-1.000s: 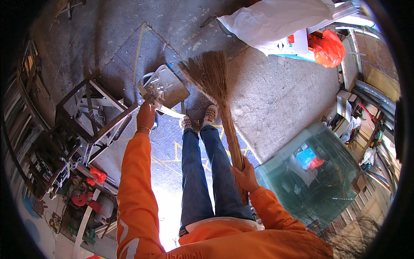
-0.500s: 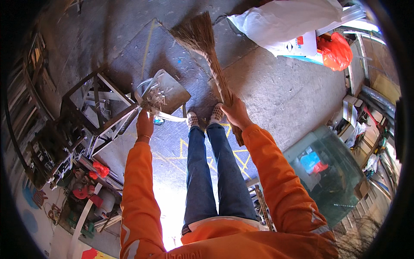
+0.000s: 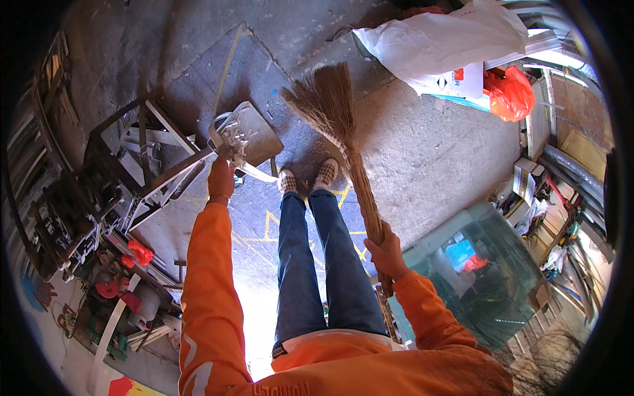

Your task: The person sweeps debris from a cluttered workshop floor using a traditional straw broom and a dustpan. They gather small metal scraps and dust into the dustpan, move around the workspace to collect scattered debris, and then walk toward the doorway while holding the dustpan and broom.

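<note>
1. Down on the concrete floor (image 3: 429, 152), a person in an orange long-sleeved top and blue jeans stands with both checked shoes (image 3: 307, 177) side by side, seen from above.
2. Their right hand (image 3: 386, 254) is closed around the handle of a straw broom (image 3: 343, 145), fingers wrapped tight about the bound stem.
3. That broom slants away from the right hand toward the top of the view, and its fanned bristle head rests on the floor just beyond the shoes.
4. Their left hand (image 3: 221, 179) reaches out at arm's length and grips the handle of a grey dustpan (image 3: 247, 135); the fingers are curled shut on it.
5. The dustpan sits tilted near the floor just left of the shoes, and pale scraps of litter lie heaped at its near edge.
6. Bristles and dustpan are near each other but apart, with bare floor between them.
7. Left of the dustpan stands a metal frame (image 3: 142, 152) of angled bars, with more clutter and red items beyond it.
8. At the top right, a large white sack (image 3: 436, 43) lies on the floor with an orange plastic bag (image 3: 510, 92) touching its side.
9. On the right, beside the right arm, lies a pane of greenish glass (image 3: 489, 277).
</note>
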The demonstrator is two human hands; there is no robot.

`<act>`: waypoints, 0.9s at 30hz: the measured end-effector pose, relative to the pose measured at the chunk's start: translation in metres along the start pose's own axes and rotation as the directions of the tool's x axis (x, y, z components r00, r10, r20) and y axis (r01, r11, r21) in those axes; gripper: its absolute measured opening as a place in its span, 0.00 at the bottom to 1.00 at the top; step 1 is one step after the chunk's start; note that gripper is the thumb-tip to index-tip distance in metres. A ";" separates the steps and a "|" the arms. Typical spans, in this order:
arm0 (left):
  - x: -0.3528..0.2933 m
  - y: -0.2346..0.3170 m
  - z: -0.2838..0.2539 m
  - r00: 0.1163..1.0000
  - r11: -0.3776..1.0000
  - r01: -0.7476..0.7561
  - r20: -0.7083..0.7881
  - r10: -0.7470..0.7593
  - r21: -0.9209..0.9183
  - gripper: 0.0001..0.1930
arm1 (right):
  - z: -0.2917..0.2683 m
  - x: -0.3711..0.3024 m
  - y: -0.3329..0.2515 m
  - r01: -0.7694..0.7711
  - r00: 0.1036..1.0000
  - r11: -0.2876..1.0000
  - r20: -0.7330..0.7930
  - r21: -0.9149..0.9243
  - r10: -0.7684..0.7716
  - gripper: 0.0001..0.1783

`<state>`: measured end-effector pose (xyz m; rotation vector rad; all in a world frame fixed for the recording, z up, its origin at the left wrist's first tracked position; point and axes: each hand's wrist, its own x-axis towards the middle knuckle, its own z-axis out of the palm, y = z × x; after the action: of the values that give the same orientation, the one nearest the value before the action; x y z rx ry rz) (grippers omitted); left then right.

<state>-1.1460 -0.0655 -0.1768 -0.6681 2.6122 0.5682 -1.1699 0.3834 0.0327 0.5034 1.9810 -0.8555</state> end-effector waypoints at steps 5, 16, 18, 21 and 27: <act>0.011 0.015 0.009 0.998 0.996 -0.063 0.021 0.062 0.061 0.17 | 0.052 0.009 0.031 0.074 0.995 0.941 -0.032 -0.330 -0.090 0.39; 0.002 0.014 -0.001 0.998 0.995 -0.039 -0.059 0.034 -0.091 0.15 | 0.022 -0.051 0.032 0.029 0.997 0.998 0.065 0.050 -0.032 0.37; 0.008 0.017 -0.007 0.999 0.997 -0.015 -0.032 0.013 -0.073 0.18 | 0.012 -0.033 0.006 -0.024 0.997 0.996 0.074 0.087 0.018 0.37; 0.026 0.029 -0.019 1.000 1.000 0.007 0.002 -0.007 0.024 0.23 | 0.006 0.015 -0.018 0.045 0.999 0.993 0.006 0.109 -0.046 0.35; 0.081 0.052 -0.031 0.998 0.997 -0.031 -0.064 0.027 -0.066 0.22 | 0.018 0.108 -0.050 0.271 0.957 0.962 -0.114 0.018 -0.267 0.32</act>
<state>-1.2470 -0.0680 -0.1724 -0.6806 2.6755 0.6560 -1.2470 0.3377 -0.0480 0.3083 2.1738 -1.0491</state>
